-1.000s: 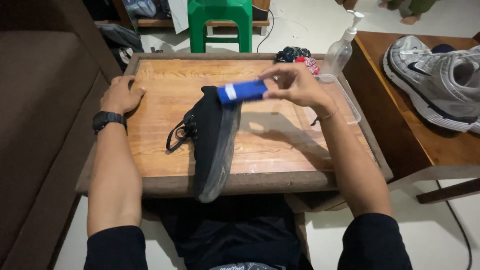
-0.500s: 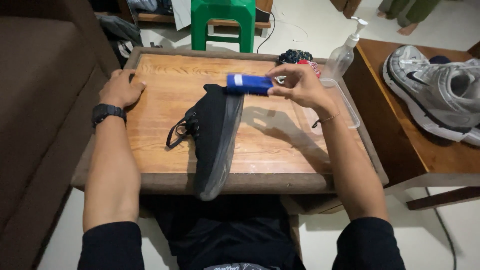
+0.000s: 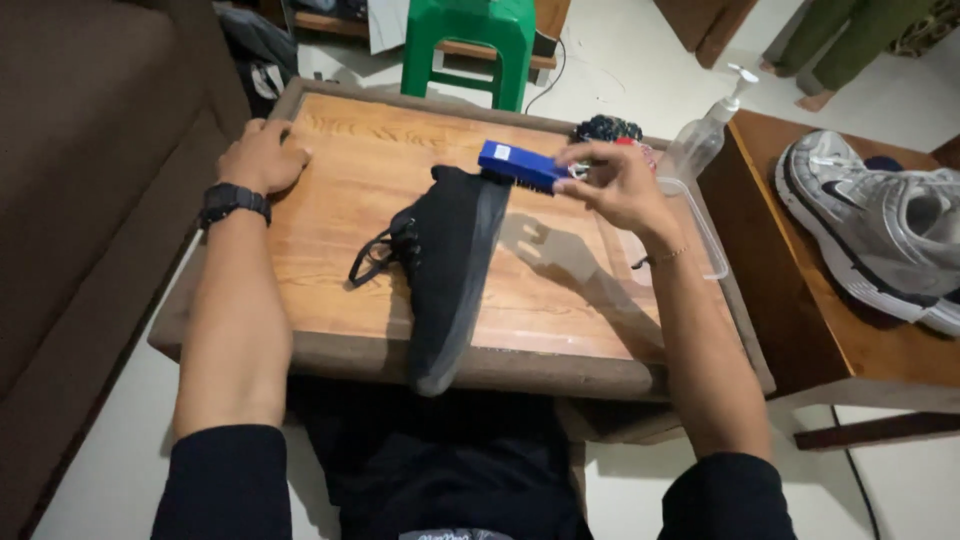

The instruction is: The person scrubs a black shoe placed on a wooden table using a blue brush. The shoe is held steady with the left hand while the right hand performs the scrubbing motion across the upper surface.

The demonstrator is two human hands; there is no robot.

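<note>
A black shoe [image 3: 450, 260] lies on its side on the wooden table [image 3: 340, 290], its toe hanging over the near edge and its laces spilling left. My right hand [image 3: 620, 185] holds a blue brush [image 3: 522, 165] against the heel end of the shoe's sole. My left hand [image 3: 262, 155] rests flat on the table's far left corner; a black watch is on that wrist.
A clear plastic tray [image 3: 695, 235] sits at the table's right edge, with a pump bottle [image 3: 705, 125] and dark cloths [image 3: 605, 130] behind. A grey sneaker [image 3: 880, 235] lies on a second table at right. Green stool [image 3: 465, 45] beyond; brown sofa [image 3: 80, 180] left; another person's feet at top right.
My right hand has tilted the blue brush and brought it down onto the shoe's heel end. The view has shifted slightly. My left hand stays put.
</note>
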